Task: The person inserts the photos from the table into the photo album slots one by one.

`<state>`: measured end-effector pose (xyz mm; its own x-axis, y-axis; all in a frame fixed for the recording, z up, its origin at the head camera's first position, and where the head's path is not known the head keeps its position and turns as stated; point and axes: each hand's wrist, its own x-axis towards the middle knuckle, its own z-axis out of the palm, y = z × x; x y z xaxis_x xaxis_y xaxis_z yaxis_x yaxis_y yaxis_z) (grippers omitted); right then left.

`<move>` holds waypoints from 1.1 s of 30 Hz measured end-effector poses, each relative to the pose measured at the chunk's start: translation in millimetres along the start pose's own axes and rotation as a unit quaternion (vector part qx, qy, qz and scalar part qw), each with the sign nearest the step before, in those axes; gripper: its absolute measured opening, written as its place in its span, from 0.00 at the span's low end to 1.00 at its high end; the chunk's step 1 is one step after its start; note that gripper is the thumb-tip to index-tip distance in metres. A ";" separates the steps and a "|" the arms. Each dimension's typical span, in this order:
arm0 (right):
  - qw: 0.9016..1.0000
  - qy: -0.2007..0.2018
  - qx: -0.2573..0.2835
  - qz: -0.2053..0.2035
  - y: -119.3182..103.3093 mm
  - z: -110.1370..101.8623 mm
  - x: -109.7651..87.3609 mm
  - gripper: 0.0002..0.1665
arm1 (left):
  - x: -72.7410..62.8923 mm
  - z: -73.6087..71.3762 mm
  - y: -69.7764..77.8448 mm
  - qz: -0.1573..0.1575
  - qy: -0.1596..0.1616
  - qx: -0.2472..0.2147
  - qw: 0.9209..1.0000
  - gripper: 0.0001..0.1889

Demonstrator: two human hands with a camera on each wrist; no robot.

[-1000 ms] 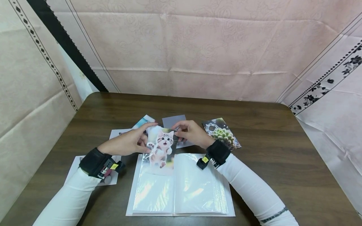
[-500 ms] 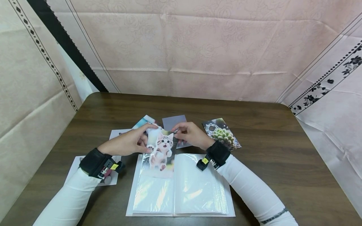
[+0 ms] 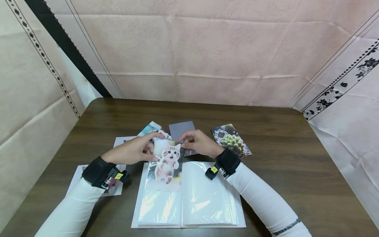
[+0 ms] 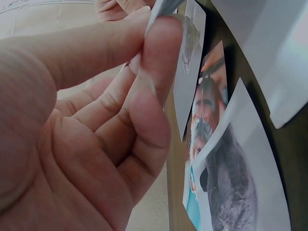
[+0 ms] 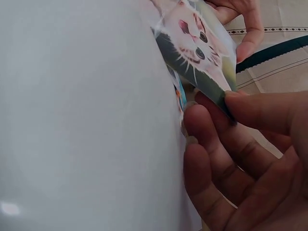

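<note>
A photo album (image 3: 210, 197) with clear plastic pockets lies open on the table. A kitten photo (image 3: 170, 158) sits with its lower part inside the left page's pocket and its upper part sticking out. My right hand (image 3: 201, 143) pinches the photo's top right corner between thumb and finger, plainly seen in the right wrist view. At the pocket's upper left edge, my left hand (image 3: 133, 149) pinches a thin pale edge, apparently the pocket (image 4: 166, 8), with thumb and index finger. Its index finger reaches beyond the photo's top in the head view.
Behind the album lie a teal-edged photo (image 3: 149, 128) and a greyish card (image 3: 181, 128), both partly covered. A succulent photo (image 3: 232, 140) is at the right. Under my left wrist lies another photo (image 3: 75, 176). The wooden table (image 3: 281, 164) extends to both sides.
The kitten photo has slid down a little deeper into the pocket, and my right hand has moved down with it. My left hand stays nearly in place.
</note>
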<state>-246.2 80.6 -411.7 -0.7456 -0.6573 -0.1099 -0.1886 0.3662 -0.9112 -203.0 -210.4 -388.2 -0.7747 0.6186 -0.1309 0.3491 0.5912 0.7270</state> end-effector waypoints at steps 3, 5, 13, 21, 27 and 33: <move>1.000 -0.008 0.001 0.002 0.1 -0.8 -1.2 0.11 | 0.8 -0.3 0.0 0.005 -0.003 0.001 1.000 0.37; 1.000 -0.013 0.001 0.001 -0.6 -1.3 -2.1 0.11 | 0.7 -0.3 0.3 0.004 -0.005 0.004 1.000 0.36; 1.000 -0.014 -0.008 -0.007 -1.9 -1.6 -3.8 0.10 | 0.6 0.0 -0.9 -0.002 -0.010 0.003 1.000 0.32; 1.000 -0.021 -0.017 -0.002 -6.8 -2.3 -7.5 0.10 | 3.1 0.0 -1.2 0.010 -0.016 0.001 1.000 0.24; 1.000 -0.026 -0.016 0.001 -10.0 -0.8 -11.2 0.12 | 4.8 0.6 -3.4 0.016 -0.020 -0.002 1.000 0.20; 0.999 -0.029 -0.025 0.000 -9.7 2.0 -11.5 0.11 | 2.9 1.3 -3.8 0.008 -0.022 0.003 1.000 0.17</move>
<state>-234.5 83.3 -402.4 -0.7082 -0.6930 -0.1347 -0.2211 0.3989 -0.8900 -205.9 -210.1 -392.2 -0.7447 0.6504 -0.1494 0.3647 0.5841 0.7252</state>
